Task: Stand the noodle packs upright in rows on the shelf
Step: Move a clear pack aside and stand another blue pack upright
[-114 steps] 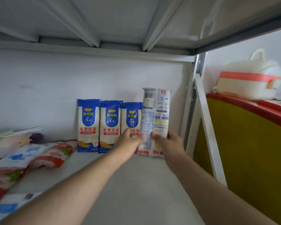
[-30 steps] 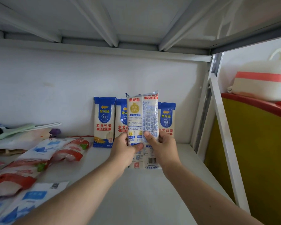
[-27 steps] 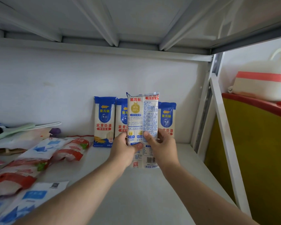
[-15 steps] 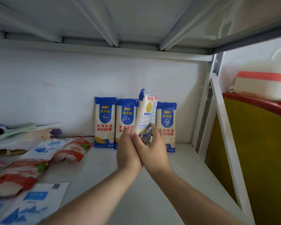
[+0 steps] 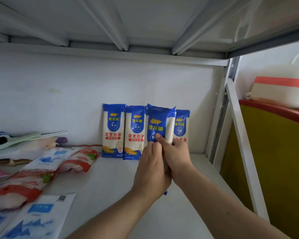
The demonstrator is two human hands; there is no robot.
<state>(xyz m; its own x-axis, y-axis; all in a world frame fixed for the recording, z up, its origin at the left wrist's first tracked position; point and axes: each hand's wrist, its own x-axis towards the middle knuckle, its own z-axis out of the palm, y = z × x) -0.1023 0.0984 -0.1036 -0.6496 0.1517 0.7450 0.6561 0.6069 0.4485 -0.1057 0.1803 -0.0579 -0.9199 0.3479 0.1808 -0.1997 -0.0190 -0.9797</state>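
- Left: several red-and-white packs [image 5: 76, 161] lie flat on the shelf [image 5: 110, 195], unsorted
- Back row: three blue noodle packs [image 5: 113, 130] stand upright against the wall
- Centre: your left hand [image 5: 152, 171] and right hand [image 5: 177, 156] grip a fourth blue pack [image 5: 160, 123] upright before that row, not yet released

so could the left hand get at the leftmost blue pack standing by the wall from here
Probably yes once free: the leftmost blue pack stands just left of the left hand, with bare shelf between. For now that hand grips the held pack alongside the right hand.
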